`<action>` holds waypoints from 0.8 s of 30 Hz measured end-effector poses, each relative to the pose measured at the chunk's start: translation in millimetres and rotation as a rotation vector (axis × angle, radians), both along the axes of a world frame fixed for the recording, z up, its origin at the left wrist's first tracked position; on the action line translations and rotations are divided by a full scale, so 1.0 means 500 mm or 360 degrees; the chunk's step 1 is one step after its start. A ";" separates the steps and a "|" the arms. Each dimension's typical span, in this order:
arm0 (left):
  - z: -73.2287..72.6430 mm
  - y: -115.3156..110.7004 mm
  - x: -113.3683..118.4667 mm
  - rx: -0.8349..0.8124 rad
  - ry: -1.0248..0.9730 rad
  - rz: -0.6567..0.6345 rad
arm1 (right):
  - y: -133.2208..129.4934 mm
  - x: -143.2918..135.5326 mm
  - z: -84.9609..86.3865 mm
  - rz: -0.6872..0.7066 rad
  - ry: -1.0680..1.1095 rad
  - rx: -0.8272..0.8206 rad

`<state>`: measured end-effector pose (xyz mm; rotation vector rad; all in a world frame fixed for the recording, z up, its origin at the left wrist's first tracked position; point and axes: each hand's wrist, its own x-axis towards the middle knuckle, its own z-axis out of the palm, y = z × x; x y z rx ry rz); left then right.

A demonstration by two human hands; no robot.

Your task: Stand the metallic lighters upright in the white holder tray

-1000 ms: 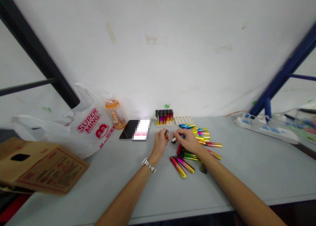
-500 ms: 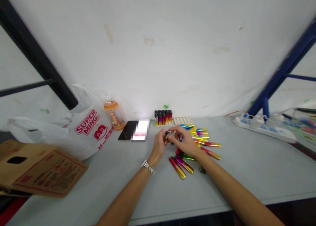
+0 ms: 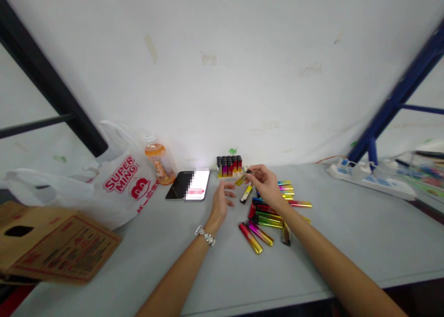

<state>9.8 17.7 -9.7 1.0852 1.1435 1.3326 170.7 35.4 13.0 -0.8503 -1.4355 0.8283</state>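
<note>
My right hand (image 3: 266, 184) pinches a yellow lighter (image 3: 240, 180) by its dark end, just in front of the rack. Fingers apart and holding nothing, my left hand (image 3: 220, 201) hovers over the table to the left. Between the hands lies another yellow lighter (image 3: 246, 194). Several shiny lighters in red, purple, green and gold, among them a red and gold one (image 3: 250, 238), lie loose below and beside my right hand, which hides part of the pile. Upright lighters with black tops (image 3: 229, 165) stand in rows in a pale rack (image 3: 237, 174) by the wall.
At the left are a tablet (image 3: 178, 186), an orange drink bottle (image 3: 160, 162), a white plastic bag (image 3: 93, 183) and a cardboard box (image 3: 65, 243). A white power strip (image 3: 374, 180) lies at the right, near a blue metal frame (image 3: 398, 90).
My hands have come apart. The right one has moved slightly up and right with a lighter in it, while the left has let go and opened. A yellow lighter now shows between them.
</note>
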 end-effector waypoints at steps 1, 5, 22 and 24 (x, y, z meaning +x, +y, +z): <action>-0.001 0.003 -0.003 -0.0003 0.0016 0.0012 | 0.015 0.005 0.001 -0.0033 -0.0053 0.0042; -0.007 0.008 -0.007 0.0056 0.0077 0.0047 | 0.081 0.012 0.011 -0.0112 -0.0443 0.0145; -0.011 0.008 -0.007 0.0026 0.0115 0.0026 | 0.190 0.004 0.018 -0.0148 -0.1211 0.0396; -0.011 0.008 -0.008 0.0014 0.0116 0.0023 | 0.192 0.007 0.027 -0.0109 -0.1289 0.0413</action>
